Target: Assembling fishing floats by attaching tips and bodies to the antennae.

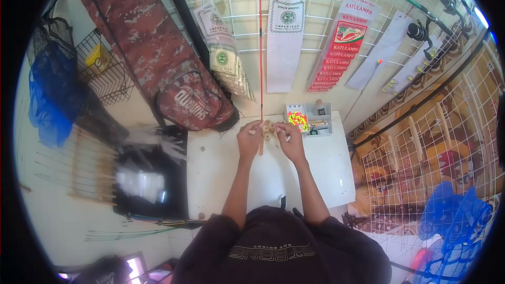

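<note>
1. Thin red fishing rod [260,47] stands upright, butt end on the white bench [221,168] between the two hands; it runs up past the wire wall grid [315,0].
2. Cluster of small round tan cork rings [269,128] sits at the rod's base, on the far part of the bench, touching both hands.
3. Left hand [249,139]: fingers curled and pressed together around the rod's lower end, just beside the cork rings.
4. Right hand [290,139]: fingers pinching at the cork rings; too small to tell whether one ring or more.
5. Small clear plastic compartment box [310,119] just right of the hands, at the far bench edge. Its left compartment holds bright yellow, pink and green floats [298,121]; the other compartments hold small dark bits, too small to tell what.
6. Black open tray [150,179] left of the bench holds clear plastic bags [139,184], blurred.
7. Camouflage-pattern red-brown rod bag [158,58] leans on the wall, far left of the bench.
8. Hanging on the wall grid: green-and-white printed packets [223,52], long white packet [284,42], red-and-white packet [339,52].
9. Blue landing net [50,94] at far left; another blue net [455,221] at lower right.
10. Black wire basket [102,71] on the left wall holds a yellow box [98,57].
</note>
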`<control>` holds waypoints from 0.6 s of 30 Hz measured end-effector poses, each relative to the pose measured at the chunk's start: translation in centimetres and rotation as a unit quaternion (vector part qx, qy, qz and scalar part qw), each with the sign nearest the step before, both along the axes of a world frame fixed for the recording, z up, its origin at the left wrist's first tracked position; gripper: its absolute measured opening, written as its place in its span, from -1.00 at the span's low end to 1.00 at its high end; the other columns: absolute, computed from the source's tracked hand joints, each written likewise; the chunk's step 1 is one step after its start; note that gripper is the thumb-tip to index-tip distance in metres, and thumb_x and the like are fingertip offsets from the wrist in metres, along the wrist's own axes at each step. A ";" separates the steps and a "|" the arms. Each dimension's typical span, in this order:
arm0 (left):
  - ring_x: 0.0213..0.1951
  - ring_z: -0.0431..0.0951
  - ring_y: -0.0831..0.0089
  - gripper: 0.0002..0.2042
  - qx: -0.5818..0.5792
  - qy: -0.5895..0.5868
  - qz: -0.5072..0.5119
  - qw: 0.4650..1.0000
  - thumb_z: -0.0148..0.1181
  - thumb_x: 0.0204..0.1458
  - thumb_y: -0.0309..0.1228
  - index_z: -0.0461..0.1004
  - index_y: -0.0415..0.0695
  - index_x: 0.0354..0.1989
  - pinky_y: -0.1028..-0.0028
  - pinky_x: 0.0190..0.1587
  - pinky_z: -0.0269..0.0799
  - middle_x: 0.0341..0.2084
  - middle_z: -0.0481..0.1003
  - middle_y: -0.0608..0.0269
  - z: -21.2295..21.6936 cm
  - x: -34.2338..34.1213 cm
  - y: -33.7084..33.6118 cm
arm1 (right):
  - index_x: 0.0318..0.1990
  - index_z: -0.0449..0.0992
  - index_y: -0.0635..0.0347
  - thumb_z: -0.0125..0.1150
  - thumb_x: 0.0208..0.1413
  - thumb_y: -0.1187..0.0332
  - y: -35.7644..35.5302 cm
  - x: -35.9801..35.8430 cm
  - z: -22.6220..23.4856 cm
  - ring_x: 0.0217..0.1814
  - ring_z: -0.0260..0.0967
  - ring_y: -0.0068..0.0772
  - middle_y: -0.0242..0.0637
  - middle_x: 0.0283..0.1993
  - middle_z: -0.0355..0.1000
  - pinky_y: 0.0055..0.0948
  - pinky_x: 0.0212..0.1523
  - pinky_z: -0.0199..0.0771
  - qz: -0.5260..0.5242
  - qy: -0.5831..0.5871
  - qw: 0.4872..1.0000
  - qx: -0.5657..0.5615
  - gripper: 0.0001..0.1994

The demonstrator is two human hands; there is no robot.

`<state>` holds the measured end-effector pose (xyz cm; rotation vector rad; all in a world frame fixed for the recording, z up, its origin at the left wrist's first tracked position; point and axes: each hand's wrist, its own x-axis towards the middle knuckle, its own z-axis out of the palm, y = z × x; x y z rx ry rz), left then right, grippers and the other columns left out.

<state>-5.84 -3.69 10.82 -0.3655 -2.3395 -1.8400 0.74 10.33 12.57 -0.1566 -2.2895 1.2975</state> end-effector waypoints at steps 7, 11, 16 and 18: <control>-0.31 0.56 0.60 -0.79 0.035 -0.058 -0.040 0.997 0.19 0.11 -0.30 0.51 -0.17 -0.20 0.60 -0.31 0.34 -0.40 0.58 0.30 -0.1 0.6 0.1 | -0.11 0.54 0.13 0.10 0.15 0.36 -0.6 0.1 0.8 -0.08 0.31 -0.28 -0.29 -0.15 0.49 -0.34 -0.03 0.23 0.005 0.011 1.000 -0.015 -0.80; -0.29 0.57 0.59 -0.79 0.054 -0.055 -0.049 0.996 0.20 0.10 -0.30 0.51 -0.17 -0.20 0.60 -0.32 0.34 -0.40 0.58 0.32 -0.1 1.0 0.0 | -0.10 0.53 0.16 0.08 0.15 0.38 -0.7 0.1 0.6 -0.05 0.33 -0.19 -0.21 -0.16 0.48 -0.26 0.09 0.18 0.020 0.011 0.999 -0.028 -0.80; -0.29 0.57 0.58 -0.79 0.044 -0.078 -0.047 0.995 0.20 0.10 -0.30 0.51 -0.17 -0.19 0.57 -0.33 0.35 -0.38 0.59 0.30 -0.4 1.5 0.5 | -0.11 0.55 0.08 0.13 0.16 0.33 -0.2 0.2 -1.2 -0.12 0.25 -0.34 -0.32 -0.13 0.48 -0.42 -0.16 0.31 0.004 -0.011 1.000 0.001 -0.81; -0.29 0.58 0.56 -0.79 0.020 -0.058 -0.038 0.997 0.19 0.09 -0.32 0.52 -0.16 -0.16 0.55 -0.34 0.36 -0.34 0.59 0.27 -0.5 1.4 0.5 | -0.10 0.55 0.08 0.13 0.16 0.33 -0.3 0.4 -1.1 -0.10 0.26 -0.33 -0.32 -0.13 0.48 -0.41 -0.16 0.31 0.002 -0.017 1.000 0.007 -0.81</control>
